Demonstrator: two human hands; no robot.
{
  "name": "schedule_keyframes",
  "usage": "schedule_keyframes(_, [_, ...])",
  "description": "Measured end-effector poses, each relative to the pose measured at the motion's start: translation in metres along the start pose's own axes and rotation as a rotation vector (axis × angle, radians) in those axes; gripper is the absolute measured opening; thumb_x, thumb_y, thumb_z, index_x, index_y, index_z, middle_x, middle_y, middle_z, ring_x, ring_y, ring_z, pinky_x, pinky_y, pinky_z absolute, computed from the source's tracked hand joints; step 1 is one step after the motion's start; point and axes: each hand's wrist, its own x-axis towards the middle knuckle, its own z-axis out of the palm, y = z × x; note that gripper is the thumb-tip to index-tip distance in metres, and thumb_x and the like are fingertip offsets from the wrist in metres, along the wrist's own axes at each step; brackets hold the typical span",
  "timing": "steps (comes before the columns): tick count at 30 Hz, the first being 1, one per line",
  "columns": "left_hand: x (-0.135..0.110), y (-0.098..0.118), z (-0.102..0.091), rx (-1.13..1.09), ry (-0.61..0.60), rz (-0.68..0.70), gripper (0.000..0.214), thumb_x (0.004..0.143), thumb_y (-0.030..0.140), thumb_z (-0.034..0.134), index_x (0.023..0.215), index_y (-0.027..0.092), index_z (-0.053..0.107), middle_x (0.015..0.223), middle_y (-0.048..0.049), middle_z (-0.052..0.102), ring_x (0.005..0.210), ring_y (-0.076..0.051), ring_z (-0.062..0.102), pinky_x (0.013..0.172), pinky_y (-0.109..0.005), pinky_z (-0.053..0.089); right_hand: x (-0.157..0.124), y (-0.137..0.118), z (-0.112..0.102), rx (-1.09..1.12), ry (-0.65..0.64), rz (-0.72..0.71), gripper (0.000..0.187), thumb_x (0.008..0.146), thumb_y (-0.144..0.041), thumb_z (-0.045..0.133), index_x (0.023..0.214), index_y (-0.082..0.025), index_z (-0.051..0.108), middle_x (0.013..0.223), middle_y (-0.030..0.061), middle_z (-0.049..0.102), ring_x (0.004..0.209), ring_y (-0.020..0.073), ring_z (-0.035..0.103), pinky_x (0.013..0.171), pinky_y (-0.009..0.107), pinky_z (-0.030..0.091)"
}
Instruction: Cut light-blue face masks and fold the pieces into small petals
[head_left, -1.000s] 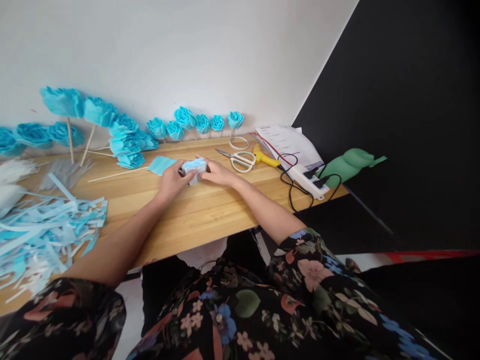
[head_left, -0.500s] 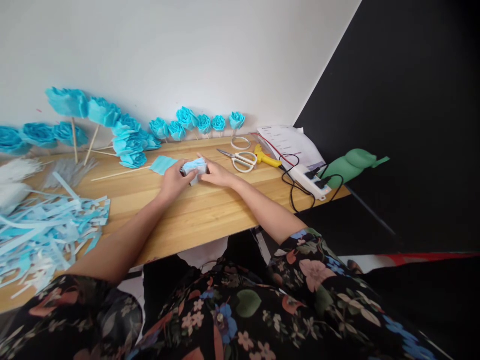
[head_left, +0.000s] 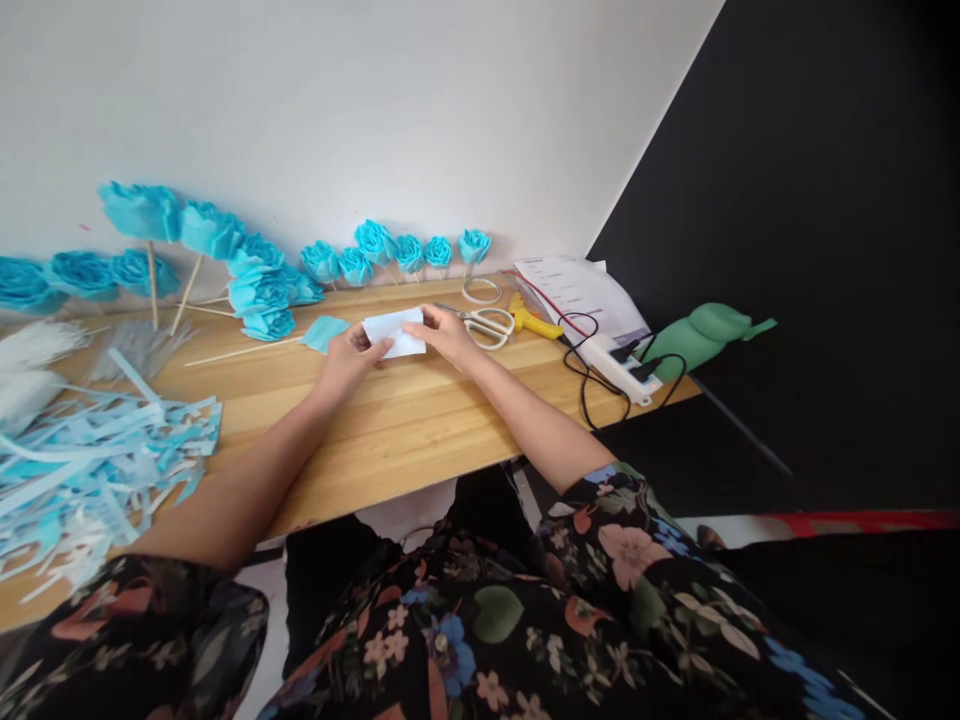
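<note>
A small pale blue-white piece of paper (head_left: 395, 333) is held flat above the table, one end in each hand. My left hand (head_left: 351, 360) pinches its left end, thumb on top. The right end is gripped by my right hand (head_left: 448, 335), with the thumb lying over the face. A bright blue paper piece (head_left: 323, 332) lies on the table just left of my left hand. White-handled scissors (head_left: 489, 327) rest just beyond my right hand, their blades partly hidden by it.
Blue paper flowers (head_left: 259, 285) on sticks line the wall. Cut paper strips (head_left: 97, 450) cover the table's left side. To the right are a yellow glue gun (head_left: 531, 318), a tape ring (head_left: 481, 290), a power strip (head_left: 619, 368) with black cables, printed sheets (head_left: 581, 290) and a green object (head_left: 701, 335).
The pale paper was bunched up between both hands and is now spread flat. My right hand has shifted slightly to the right, opening the distance between the hands.
</note>
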Motion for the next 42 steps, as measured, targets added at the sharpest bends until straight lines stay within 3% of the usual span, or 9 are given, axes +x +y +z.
schedule_keyframes(5, [-0.001, 0.001, -0.001, 0.086, -0.009, 0.009, 0.049, 0.067, 0.054, 0.077, 0.095, 0.015, 0.065, 0.095, -0.0074, 0.072, 0.087, -0.023, 0.067, 0.07, -0.034, 0.056, 0.0, 0.0, 0.0, 0.01, 0.008, -0.035, 0.035, 0.077, -0.048, 0.068, 0.093, -0.018, 0.062, 0.091, 0.0023, 0.07, 0.088, 0.0182, 0.065, 0.077, 0.028, 0.052])
schedule_keyframes(10, [0.001, 0.001, -0.006, 0.158, 0.046, 0.034, 0.038, 0.072, 0.051, 0.072, 0.089, 0.018, 0.067, 0.079, -0.0025, 0.069, 0.072, -0.018, 0.063, 0.064, -0.029, 0.049, -0.002, -0.002, -0.002, -0.126, -0.029, -0.071, 0.034, 0.08, -0.05, 0.066, 0.088, -0.018, 0.062, 0.087, 0.0015, 0.067, 0.085, 0.0177, 0.063, 0.076, 0.028, 0.051])
schedule_keyframes(14, [0.0, 0.002, -0.005, 0.12, 0.097, 0.031, 0.032, 0.069, 0.047, 0.073, 0.081, 0.018, 0.065, 0.072, -0.0004, 0.066, 0.062, -0.015, 0.059, 0.058, -0.027, 0.047, -0.006, -0.01, 0.0, -0.171, -0.088, -0.087, 0.041, 0.078, -0.045, 0.069, 0.108, -0.018, 0.063, 0.104, 0.0043, 0.07, 0.097, 0.0204, 0.065, 0.086, 0.032, 0.052])
schedule_keyframes(18, [0.0, 0.003, -0.003, 0.01, 0.091, 0.075, 0.031, 0.069, 0.045, 0.074, 0.083, 0.018, 0.064, 0.08, -0.0016, 0.07, 0.073, -0.017, 0.064, 0.072, -0.03, 0.053, -0.006, -0.012, 0.0, -0.236, -0.033, -0.121, 0.055, 0.075, -0.038, 0.072, 0.124, -0.016, 0.06, 0.119, 0.0072, 0.069, 0.107, 0.0226, 0.065, 0.095, 0.034, 0.05])
schedule_keyframes(24, [0.006, -0.007, -0.008, 0.174, -0.007, 0.104, 0.029, 0.073, 0.042, 0.069, 0.086, 0.017, 0.061, 0.089, -0.0071, 0.072, 0.085, -0.022, 0.067, 0.086, -0.039, 0.053, 0.0, -0.004, -0.009, -0.194, -0.022, -0.088, 0.037, 0.08, -0.04, 0.066, 0.109, -0.016, 0.064, 0.103, 0.0055, 0.073, 0.094, 0.019, 0.067, 0.083, 0.029, 0.052])
schedule_keyframes(28, [0.009, -0.018, -0.012, 0.427, -0.04, 0.136, 0.036, 0.079, 0.037, 0.062, 0.107, 0.015, 0.064, 0.102, -0.0108, 0.072, 0.093, -0.026, 0.067, 0.089, -0.043, 0.052, -0.001, -0.006, -0.01, -0.371, -0.099, -0.077, 0.026, 0.079, -0.032, 0.066, 0.097, -0.014, 0.067, 0.094, 0.0047, 0.071, 0.086, 0.0174, 0.065, 0.079, 0.028, 0.048])
schedule_keyframes(32, [0.01, -0.027, -0.01, 0.425, -0.083, 0.162, 0.061, 0.084, 0.036, 0.058, 0.14, 0.014, 0.048, 0.126, -0.0156, 0.067, 0.109, -0.029, 0.065, 0.097, -0.047, 0.05, -0.002, -0.006, -0.007, -0.466, -0.107, -0.046, 0.022, 0.077, -0.028, 0.069, 0.094, -0.014, 0.066, 0.093, 0.0049, 0.071, 0.082, 0.0165, 0.063, 0.076, 0.027, 0.047])
schedule_keyframes(37, [0.009, -0.032, -0.006, 0.436, -0.078, 0.228, 0.077, 0.083, 0.035, 0.06, 0.153, 0.014, 0.035, 0.149, -0.018, 0.05, 0.133, -0.032, 0.051, 0.111, -0.047, 0.039, -0.001, -0.006, -0.007, -0.436, -0.139, -0.058, 0.032, 0.079, -0.026, 0.069, 0.109, -0.015, 0.066, 0.103, 0.0058, 0.072, 0.087, 0.0162, 0.065, 0.08, 0.027, 0.048])
schedule_keyframes(42, [0.009, -0.033, -0.003, 0.412, -0.045, 0.227, 0.091, 0.078, 0.032, 0.064, 0.156, 0.009, 0.026, 0.138, -0.0177, 0.058, 0.126, -0.03, 0.054, 0.109, -0.042, 0.04, -0.003, -0.009, -0.006, -0.385, -0.143, -0.057, 0.043, 0.08, -0.025, 0.068, 0.122, -0.016, 0.063, 0.113, 0.0067, 0.072, 0.094, 0.0172, 0.067, 0.085, 0.029, 0.05])
